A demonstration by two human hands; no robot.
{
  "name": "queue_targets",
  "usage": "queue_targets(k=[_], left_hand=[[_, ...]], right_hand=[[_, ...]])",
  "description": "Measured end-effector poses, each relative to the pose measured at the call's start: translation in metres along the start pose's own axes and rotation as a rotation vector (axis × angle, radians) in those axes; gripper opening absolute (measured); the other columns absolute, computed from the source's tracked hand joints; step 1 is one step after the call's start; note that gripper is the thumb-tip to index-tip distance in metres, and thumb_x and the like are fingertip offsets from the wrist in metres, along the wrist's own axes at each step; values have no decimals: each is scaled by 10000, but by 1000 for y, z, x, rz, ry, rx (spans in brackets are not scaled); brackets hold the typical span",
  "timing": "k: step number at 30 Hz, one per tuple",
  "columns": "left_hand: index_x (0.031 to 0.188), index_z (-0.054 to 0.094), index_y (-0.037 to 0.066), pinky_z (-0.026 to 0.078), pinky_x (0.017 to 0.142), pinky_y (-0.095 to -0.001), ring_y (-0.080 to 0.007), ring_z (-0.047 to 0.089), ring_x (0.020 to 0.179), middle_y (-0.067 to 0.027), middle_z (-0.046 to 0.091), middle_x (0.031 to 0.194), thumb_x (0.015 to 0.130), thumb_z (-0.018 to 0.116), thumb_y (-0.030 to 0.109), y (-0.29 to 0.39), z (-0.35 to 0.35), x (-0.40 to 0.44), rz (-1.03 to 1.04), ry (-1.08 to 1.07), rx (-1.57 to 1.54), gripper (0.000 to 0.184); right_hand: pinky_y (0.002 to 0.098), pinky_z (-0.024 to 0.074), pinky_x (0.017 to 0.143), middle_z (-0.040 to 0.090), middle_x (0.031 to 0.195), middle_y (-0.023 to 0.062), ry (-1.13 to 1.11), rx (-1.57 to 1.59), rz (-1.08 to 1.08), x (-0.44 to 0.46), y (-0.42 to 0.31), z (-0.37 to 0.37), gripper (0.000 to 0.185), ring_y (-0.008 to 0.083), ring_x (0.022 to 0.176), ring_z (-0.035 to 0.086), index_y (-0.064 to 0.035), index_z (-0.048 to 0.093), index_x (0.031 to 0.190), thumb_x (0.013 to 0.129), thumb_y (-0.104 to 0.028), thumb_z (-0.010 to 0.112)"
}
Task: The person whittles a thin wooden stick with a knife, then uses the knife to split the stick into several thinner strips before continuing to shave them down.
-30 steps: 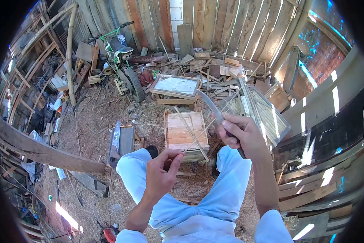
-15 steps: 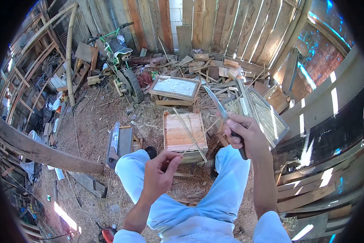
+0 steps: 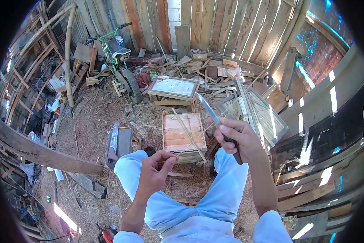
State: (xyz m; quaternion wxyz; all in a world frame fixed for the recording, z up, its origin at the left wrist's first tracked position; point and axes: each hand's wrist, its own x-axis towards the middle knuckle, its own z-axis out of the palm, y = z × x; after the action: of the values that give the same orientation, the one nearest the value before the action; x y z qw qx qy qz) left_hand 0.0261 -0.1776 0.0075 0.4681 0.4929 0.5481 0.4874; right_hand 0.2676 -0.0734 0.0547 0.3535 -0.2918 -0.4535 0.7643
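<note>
In the head view my right hand (image 3: 238, 141) is closed round the dark handle of a knife (image 3: 208, 106). Its bright curved blade points up and to the left. Between thumb and fingertips, my left hand (image 3: 157, 172) pinches one end of a thin wooden strip (image 3: 190, 145). From there the strip slants up to the fingers of my right hand, close to the base of the blade. Below it stands a wooden box (image 3: 183, 131) with a slatted top, on which longer thin sticks (image 3: 187, 127) lie crossed.
A handsaw (image 3: 114, 141) rests on a small stool (image 3: 126, 137) left of my knee. Farther off are a framed white panel (image 3: 173, 86), scrap wood (image 3: 214, 69) and a green bike (image 3: 117, 56). A thick beam (image 3: 48, 148) juts in from the left. Shavings cover the ground.
My right hand and the knife have shifted a little left and down. My left hand has moved slightly left, still pinching the strip.
</note>
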Motion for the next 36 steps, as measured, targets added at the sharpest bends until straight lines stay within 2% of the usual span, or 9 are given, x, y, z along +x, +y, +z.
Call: queue_targets(k=[8,10,13,14,15,18,21,26,36], left_hand=[[937,630,-4,366,542,-186,-12,472,646,34,583,719,924,588,111,-4,-10,2,41,8,-14,123],[940,618,21,334,495,-185,-18,442,573,42,554,701,921,599,152,-10,-14,7,55,25,69,134],[975,612,11,354,508,-194,-22,461,588,31,559,702,927,577,121,-10,-11,25,166,27,252,126],[975,612,11,354,508,-194,-22,461,588,31,559,702,927,577,121,-7,-7,31,167,31,253,126],[986,611,5,361,512,-197,-24,471,595,26,562,703,927,571,110,-2,-1,35,180,22,235,127],[975,617,-7,373,521,-205,-25,486,601,15,574,707,924,570,96,15,19,46,193,17,184,124],[930,634,-4,339,472,-222,-50,446,532,-19,576,671,878,618,52,16,29,52,335,69,219,78],[871,598,10,386,461,-271,-159,512,502,-83,575,716,832,642,-8,22,28,35,578,202,476,62],[883,613,10,411,500,-266,-168,546,561,-90,586,725,832,643,-15,22,26,16,608,232,590,64]], right_hand=[[152,294,407,543,753,26,120,46,-107,0,-11,-12,377,27,492,386,43,470,1287,943,-105,514],[152,297,406,545,752,27,175,-60,-106,2,-10,-9,369,28,502,392,42,475,1285,944,-97,507],[158,300,411,555,766,38,157,-71,-120,9,0,-1,344,33,509,402,44,497,1262,947,-96,502],[162,302,413,558,770,42,142,-65,-109,11,2,3,337,37,513,407,43,503,1254,948,-97,502],[162,325,420,590,825,68,148,-100,-110,11,4,7,242,39,561,431,53,563,1130,949,-100,513],[167,335,422,600,828,64,30,-140,-92,16,17,12,236,37,552,436,49,572,1118,953,-107,509],[171,345,426,609,836,57,36,-141,-91,14,20,20,234,31,542,435,46,575,1114,958,-112,501],[162,304,421,577,822,67,68,-49,-82,7,7,11,222,39,528,416,49,558,1094,951,-114,507],[170,312,423,568,826,71,87,46,-80,-2,-3,-2,241,52,542,411,79,550,1129,941,-60,493]])
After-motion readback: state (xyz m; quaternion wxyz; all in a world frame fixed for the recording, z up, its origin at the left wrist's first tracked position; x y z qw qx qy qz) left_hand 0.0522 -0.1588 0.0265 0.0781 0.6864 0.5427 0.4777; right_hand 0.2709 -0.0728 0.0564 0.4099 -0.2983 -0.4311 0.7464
